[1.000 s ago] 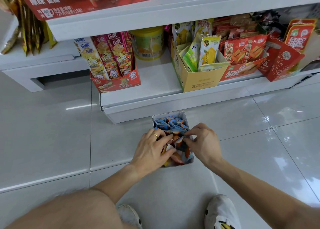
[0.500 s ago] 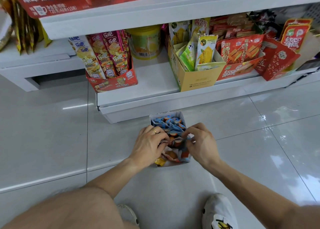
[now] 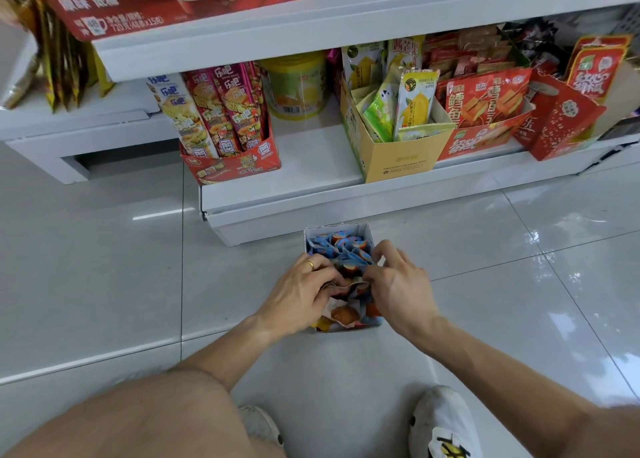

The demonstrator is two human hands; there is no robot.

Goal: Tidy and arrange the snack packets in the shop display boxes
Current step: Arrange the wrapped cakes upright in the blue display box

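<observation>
Both my left hand (image 3: 304,289) and right hand (image 3: 398,284) pinch crinkly packets (image 3: 341,250) in the floor box (image 3: 363,231); tugging hard could spill them.

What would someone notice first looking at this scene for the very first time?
Two bare hands meet over a small white display box on the tiled floor, the left hand and right hand both gripping the blue and orange snack packets inside it. Behind, the bottom shelf holds a red box of tall snack sticks on the left and a yellow box of green packets further right.
</observation>
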